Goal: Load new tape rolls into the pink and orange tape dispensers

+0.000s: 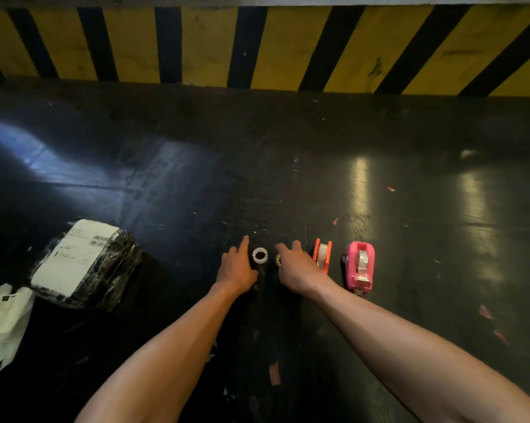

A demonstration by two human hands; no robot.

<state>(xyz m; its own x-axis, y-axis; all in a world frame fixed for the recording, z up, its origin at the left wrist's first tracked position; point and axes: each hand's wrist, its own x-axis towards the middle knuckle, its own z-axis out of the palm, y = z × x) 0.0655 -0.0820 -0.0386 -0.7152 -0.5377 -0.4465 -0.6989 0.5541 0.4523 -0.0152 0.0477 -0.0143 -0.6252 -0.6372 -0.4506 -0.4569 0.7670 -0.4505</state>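
Observation:
On the dark floor a pink tape dispenser (360, 265) lies at the right with a roll of tape in it. Just left of it stands an orange tape dispenser (322, 254), also with a roll inside. A white ring-shaped tape core (260, 255) lies between my hands. My left hand (237, 264) rests beside the ring with fingers spread, its index finger pointing forward. My right hand (295, 265) hovers next to the orange dispenser; a small roll (278, 259) shows at its fingertips, partly hidden.
A black wrapped parcel with a white shipping label (83, 264) lies at the left, with white plastic bags (4, 325) beside it. A yellow-and-black striped wall (263, 47) runs across the far side. Small scraps litter the floor.

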